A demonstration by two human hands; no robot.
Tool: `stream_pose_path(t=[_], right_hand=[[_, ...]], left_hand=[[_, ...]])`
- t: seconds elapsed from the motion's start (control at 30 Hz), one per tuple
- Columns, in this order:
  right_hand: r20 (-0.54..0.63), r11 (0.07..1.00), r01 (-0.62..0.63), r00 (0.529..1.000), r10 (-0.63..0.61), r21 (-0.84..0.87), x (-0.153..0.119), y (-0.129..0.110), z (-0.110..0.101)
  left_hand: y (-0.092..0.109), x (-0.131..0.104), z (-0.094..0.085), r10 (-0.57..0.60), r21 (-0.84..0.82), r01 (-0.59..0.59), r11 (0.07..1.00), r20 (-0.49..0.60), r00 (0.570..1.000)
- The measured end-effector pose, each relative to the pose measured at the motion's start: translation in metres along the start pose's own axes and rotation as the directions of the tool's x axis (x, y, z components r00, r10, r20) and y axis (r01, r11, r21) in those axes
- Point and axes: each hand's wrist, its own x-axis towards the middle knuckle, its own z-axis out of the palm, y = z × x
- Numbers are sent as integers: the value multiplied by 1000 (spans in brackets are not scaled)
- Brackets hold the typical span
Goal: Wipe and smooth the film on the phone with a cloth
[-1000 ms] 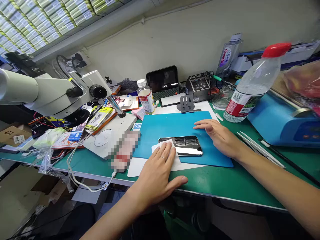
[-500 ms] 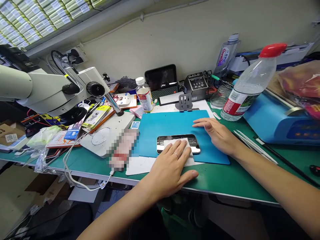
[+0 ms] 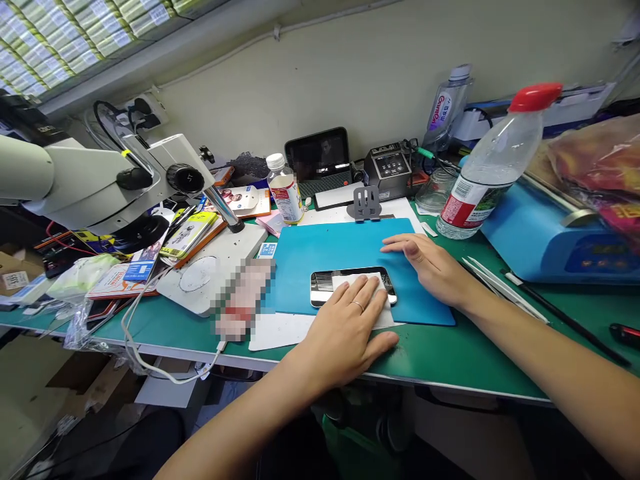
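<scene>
A smartphone (image 3: 321,291) with a glossy, mirror-like face lies on the blue mat (image 3: 320,247). Across its right part is spread a thin white wipe (image 3: 341,280). My left hand (image 3: 345,333) rests flat on this wipe, fingers stretched out and a ring on one of them, pressing it against the phone; the hand covers much of both. To the right, over the mat's edge, my right hand (image 3: 433,270) is open with its fingers pointing left, apart from the phone and holding nothing.
At left stand a microscope (image 3: 75,180) and its white base (image 3: 200,280). A pixelated item (image 3: 245,300) on a white cable lies beside the mat. A large red-capped bottle (image 3: 493,167), tweezers (image 3: 505,287) and a blue machine (image 3: 555,233) are at right. The table edge runs below my hands.
My left hand and the wipe have slid slightly right over the phone, baring more of its left part. The right hand keeps its pose. The whole view has shifted a little.
</scene>
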Motion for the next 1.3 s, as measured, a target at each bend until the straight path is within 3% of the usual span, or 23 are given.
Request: stream_pose_path(t=[0.13, 0.37, 0.63, 0.77, 0.9, 1.07, 1.2, 1.3], right_hand=[[-3, 1000, -4, 1000, 4, -7, -1, 1, -1], [-9, 1000, -8, 1000, 8, -1, -1, 6, 1], [-26, 1000, 12, 1000, -12, 2, 1, 9, 1], [-6, 1000, 0, 1000, 0, -13, 0, 5, -2], [18, 1000, 4, 1000, -4, -4, -1, 3, -2], [-16, 1000, -6, 1000, 6, 3, 1, 6, 1], [-7, 1000, -17, 1000, 17, -5, 1, 5, -1], [-5, 1000, -11, 1000, 11, -5, 1, 3, -2]], left_hand=[[0, 2, 1, 9, -2, -9, 1000, 0, 1000], [-13, -31, -7, -61, -26, 63, 998, 53, 997], [7, 18, -4, -67, -81, 70, 994, 29, 997], [10, 6, -6, -38, -128, 43, 991, 39, 998], [-9, -17, -13, -56, -156, 64, 986, 58, 997], [-23, -1, -11, -166, -92, 169, 981, 35, 985], [-6, 23, -1, -126, -98, 127, 987, 21, 992], [11, 27, 4, -69, -125, 70, 990, 10, 998]])
